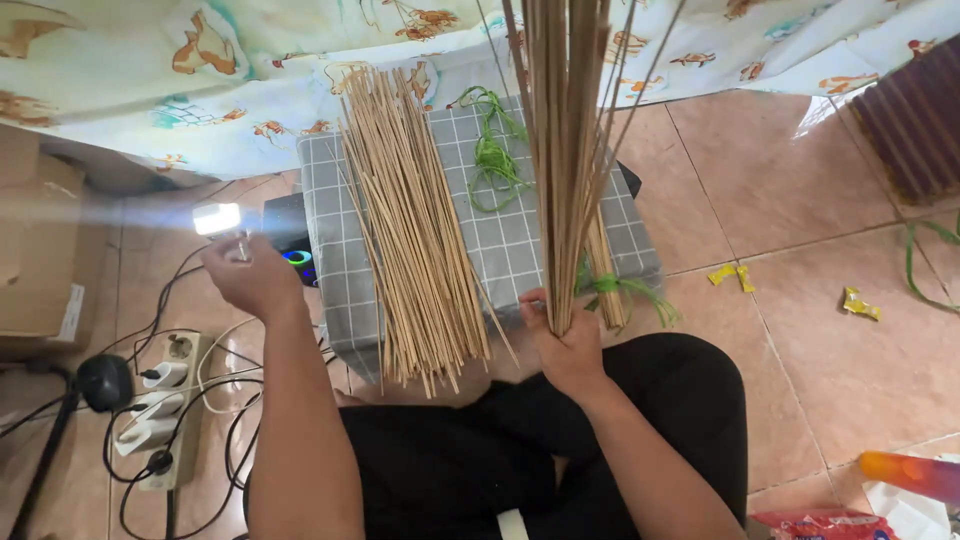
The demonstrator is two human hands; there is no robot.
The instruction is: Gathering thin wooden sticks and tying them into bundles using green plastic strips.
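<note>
Centrally, the right hand [568,345] is closed around the lower ends of a bundle [567,150] of thin tan sticks, holding it upright so it rises toward 12 o'clock and out of the top of the view. At 9 o'clock from it, well apart, the left hand [252,275] is curled round a small lamp [222,222] that glows white; its fingers are closed on it.

Between the hands a grey checked cushion [510,240] carries a loose pile [412,225] of the same sticks, fanned from 11 toward 6 o'clock. Green string [492,155] lies coiled on the cushion just left of the held bundle, and a tied bunch [608,275] with a green band lies at its right edge.

At 8 o'clock a power strip [165,405] with white plugs and black cables sits on the tiled floor. A brown cardboard box [35,240] stands at 9 o'clock, bearing a white label on its lower corner. Yellow scraps [735,275] lie at 3 o'clock, and a red packet [820,525] at 5 o'clock. A patterned cloth [200,70] hangs across the top.
</note>
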